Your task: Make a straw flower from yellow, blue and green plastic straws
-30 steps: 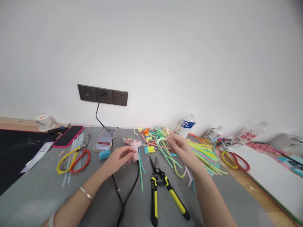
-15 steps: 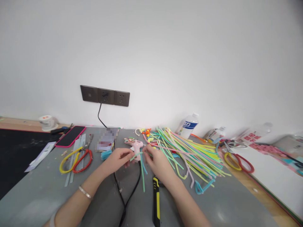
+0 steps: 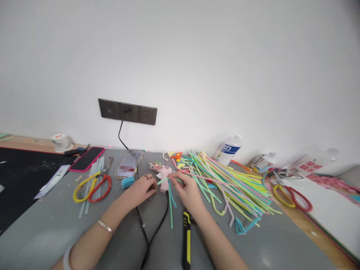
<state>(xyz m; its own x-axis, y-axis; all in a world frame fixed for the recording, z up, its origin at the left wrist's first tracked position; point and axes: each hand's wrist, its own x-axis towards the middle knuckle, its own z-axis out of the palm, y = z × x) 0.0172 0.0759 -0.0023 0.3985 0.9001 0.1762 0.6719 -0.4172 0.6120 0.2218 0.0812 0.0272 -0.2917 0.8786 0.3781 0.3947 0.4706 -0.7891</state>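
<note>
My right hand (image 3: 184,186) pinches a light green pipe cleaner (image 3: 163,181) whose free end points left, in front of a pink glue gun (image 3: 164,176). Just left of the glue gun, my left hand (image 3: 143,190) rests with bent fingers; whether anything is between its fingertips cannot be made out. A green stem (image 3: 171,210) and a blue one (image 3: 172,195) hang or lie below my right fingers. A blue fuzzy bundle (image 3: 128,182) sits beside my left hand.
Many pastel pipe cleaners (image 3: 233,183) fan out at the right. A yellow-black cutter (image 3: 186,240) lies in front. Red-yellow pliers (image 3: 94,187) and a pink-edged phone (image 3: 87,159) are at left, bottles (image 3: 227,150) along the wall, scissors (image 3: 292,197) far right, a black cable (image 3: 143,225) between my arms.
My left hand has moved left, away from the green pipe cleaner, which stays in my right hand. The view has shifted slightly.
</note>
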